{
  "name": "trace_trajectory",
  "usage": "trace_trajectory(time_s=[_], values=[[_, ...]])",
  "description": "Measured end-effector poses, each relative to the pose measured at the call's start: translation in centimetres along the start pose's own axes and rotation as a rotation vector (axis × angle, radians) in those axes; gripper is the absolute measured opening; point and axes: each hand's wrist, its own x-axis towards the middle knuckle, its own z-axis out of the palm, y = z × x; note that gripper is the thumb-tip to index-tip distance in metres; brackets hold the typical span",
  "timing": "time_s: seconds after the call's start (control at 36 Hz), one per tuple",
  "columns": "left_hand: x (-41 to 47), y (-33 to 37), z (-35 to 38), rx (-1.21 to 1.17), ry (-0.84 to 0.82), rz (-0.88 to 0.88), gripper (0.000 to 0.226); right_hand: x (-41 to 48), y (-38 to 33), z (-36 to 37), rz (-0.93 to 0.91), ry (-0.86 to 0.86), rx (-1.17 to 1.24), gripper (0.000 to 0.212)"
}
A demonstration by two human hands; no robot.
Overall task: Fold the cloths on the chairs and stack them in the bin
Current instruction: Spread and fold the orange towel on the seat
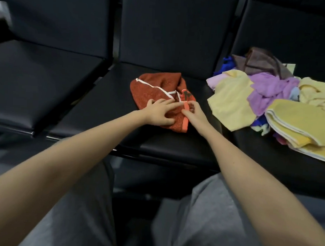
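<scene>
Black chair seats (103, 106) hold a crumpled rust-red cloth (155, 87) at centre. Left hand (158, 114) presses it with spread fingers (167, 101); right hand (196, 114) pinches its orange edge strip (185, 120). Loose cloth pile (269, 97) lies at 3 o'clock.

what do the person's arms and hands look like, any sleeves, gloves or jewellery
The left arm and right arm are bare as far up as the view shows: no sleeves. The left hand and right hand wear no gloves, and no watch, bracelet or ring shows. Grey trousers cover the legs.
</scene>
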Motion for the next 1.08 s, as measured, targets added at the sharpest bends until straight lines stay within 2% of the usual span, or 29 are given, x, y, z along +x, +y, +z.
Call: trace_trajectory(time_s=[0.08, 0.17, 0.25, 0.36, 0.42, 0.5, 0.53, 0.56, 0.61, 0.67, 0.69, 0.75, 0.81, 0.89, 0.94, 0.97, 1.03, 1.08], values=[[-0.1, -0.3, 0.4, 0.128, -0.004, -0.003, 0.051, 0.0, -0.8, 0.2, 0.028, -0.104, 0.008, 0.064], [0.0, 0.0, -0.5, 0.177, 0.02, 0.049, 0.04, -0.4, -1.7, 0.0, 0.016, -0.222, 0.022, 0.071], [0.2, 0.1, -1.3, 0.105, 0.153, 0.058, 0.028, -1.1, -1.9, -0.3, -0.009, -0.34, -0.044, 0.085], [0.0, -0.7, -2.4, -0.11, 0.457, 0.08, 0.016, -1.8, -2.0, -0.4, -0.063, -0.325, -0.288, 0.107], [-0.3, -0.9, -3.0, -0.243, 0.521, 0.12, 0.017, -2.0, -2.4, 0.0, -0.108, -0.231, -0.314, 0.097], [-1.0, -1.0, -3.8, -0.298, 0.569, 0.224, 0.017, -1.4, -3.0, 0.9, -0.207, -0.005, -0.269, 0.038], [-1.3, -1.0, -4.2, -0.338, 0.583, 0.248, 0.012, -1.3, -3.5, 1.1, -0.225, 0.046, -0.238, 0.025], [-1.7, -1.0, -4.6, -0.4, 0.584, 0.258, 0.007, -1.3, -3.9, 1.2, -0.247, 0.069, -0.196, 0.025], [-2.6, -0.8, -5.8, -0.47, 0.47, 0.251, 0.012, -1.2, -4.7, 1.2, -0.299, 0.047, -0.116, 0.045], [-3.4, -1.2, -6.7, -0.322, 0.283, 0.242, 0.014, -1.3, -5.2, 1.1, -0.42, 0.021, -0.166, 0.058], [-3.7, -1.4, -6.8, -0.189, 0.25, 0.239, 0.019, -1.2, -5.3, 1.1, -0.503, 0.018, -0.222, 0.061], [-4.1, -2.2, -6.8, 0.057, 0.296, 0.244, 0.025, -1.1, -5.3, 1.3, -0.608, 0.014, -0.277, 0.059], [-4.4, -2.8, -6.7, 0.153, 0.409, 0.254, 0.022, -1.1, -5.5, 1.5, -0.639, 0.053, -0.272, 0.05], [-4.8, -3.3, -7.0, 0.134, 0.553, 0.288, 0.017, -1.6, -6.0, 1.4, -0.676, 0.142, -0.234, 0.04], [-5.3, -3.0, -7.2, 0.097, 0.638, 0.272, 0.017, -2.3, -6.7, 1.1, -0.619, 0.134, -0.177, 0.029], [-5.6, -2.6, -7.3, 0.075, 0.669, 0.245, 0.016, -2.4, -6.9, 1.0, -0.578, 0.113, -0.168, 0.021], [-5.9, -2.0, -7.3, 0.042, 0.714, 0.135, 0.009, -2.3, -7.2, 0.5, -0.52, 0.055, -0.192, 0.027], [-6.0, -1.7, -7.6, 0.024, 0.683, -0.048, 0.023, -2.4, -7.4, -0.1, -0.461, -0.077, -0.237, 0.031]])
